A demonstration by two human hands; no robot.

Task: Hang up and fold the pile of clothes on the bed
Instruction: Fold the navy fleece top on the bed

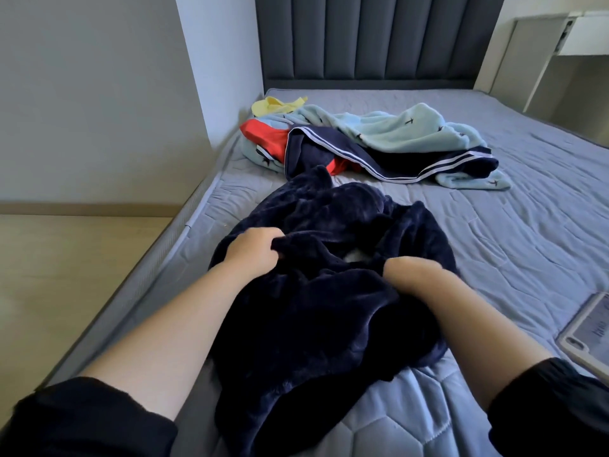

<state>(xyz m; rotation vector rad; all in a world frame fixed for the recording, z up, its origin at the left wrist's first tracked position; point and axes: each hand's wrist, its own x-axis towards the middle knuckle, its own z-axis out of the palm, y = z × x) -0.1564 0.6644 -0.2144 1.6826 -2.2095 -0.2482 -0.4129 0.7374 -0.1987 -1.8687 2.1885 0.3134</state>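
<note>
light: soft even daylight, brighter at my right, desk (590, 34) washed out | shadows: faint on the bed (514, 232) | blur: my right hand (413, 270) smeared | detail: fleece (313, 308) nearly black, folds lost | edges: bowed by wide lens

A tablet (590, 331) in a pale case lies flat, right of the grip. Far beyond the grip stands a dark padded headboard (379, 37), a white desk (573, 34) to its right. Left of the grip, wooden floor (66, 258) meets a grey wall (92, 94)
</note>
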